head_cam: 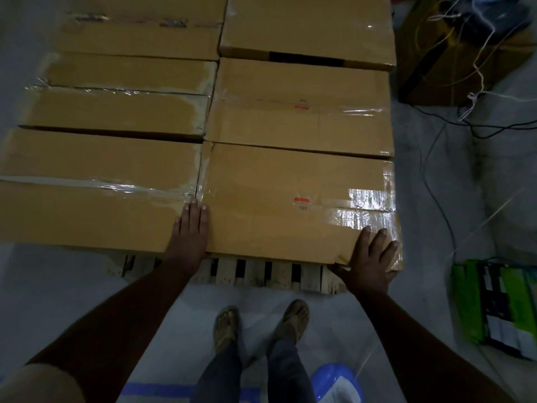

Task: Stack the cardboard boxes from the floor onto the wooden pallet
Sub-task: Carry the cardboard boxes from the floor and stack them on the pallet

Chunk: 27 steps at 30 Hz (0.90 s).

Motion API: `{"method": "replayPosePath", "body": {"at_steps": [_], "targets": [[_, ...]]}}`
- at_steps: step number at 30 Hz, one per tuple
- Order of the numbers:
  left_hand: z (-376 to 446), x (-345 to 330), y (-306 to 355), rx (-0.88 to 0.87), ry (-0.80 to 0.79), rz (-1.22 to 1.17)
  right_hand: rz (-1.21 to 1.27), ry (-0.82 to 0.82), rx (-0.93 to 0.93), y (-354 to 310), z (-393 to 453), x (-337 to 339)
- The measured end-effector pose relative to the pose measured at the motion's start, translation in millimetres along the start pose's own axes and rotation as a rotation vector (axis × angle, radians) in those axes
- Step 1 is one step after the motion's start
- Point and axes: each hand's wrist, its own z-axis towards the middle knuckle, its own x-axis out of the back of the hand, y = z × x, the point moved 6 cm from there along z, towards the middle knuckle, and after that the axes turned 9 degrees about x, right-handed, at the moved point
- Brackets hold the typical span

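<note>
Several taped cardboard boxes lie flat in two columns on the wooden pallet (pixel 279 271), whose pale slats show below their front edge. The nearest right box (pixel 279 205) carries a small red label and shiny tape. My left hand (pixel 190 231) lies flat with straight fingers on that box's left edge, at the seam with the nearest left box (pixel 87 205). My right hand (pixel 370 257) rests with spread fingers on the same box's front right corner, the thumb against its front edge.
My two feet in sandals (pixel 261 324) stand on the grey floor just before the pallet. Cables (pixel 447 170) trail over the floor at right, near a green and black package (pixel 494 303). A dark open carton (pixel 453 53) sits at upper right. A blue object (pixel 337 382) lies by my right foot.
</note>
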Motion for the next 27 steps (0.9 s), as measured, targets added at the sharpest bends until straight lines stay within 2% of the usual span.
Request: {"method": "replayPosePath", "body": {"at_steps": [9,14,23,27], "targets": [[-6,15,-4,-0.043,-0.136,-0.127,-0.036,-0.097,0.034,4,11,16],[0,20,-7,-0.061,-0.126,-0.169,-0.047,-0.108,0.071,-11,2,40],[-1,16,-9,-0.074,-0.077,-0.184,-0.095,-0.089,0.006,-20,-2,36],[-4,23,-11,-0.076,-0.106,-0.283,-0.071,-0.065,0.062,-42,-10,34]]}}
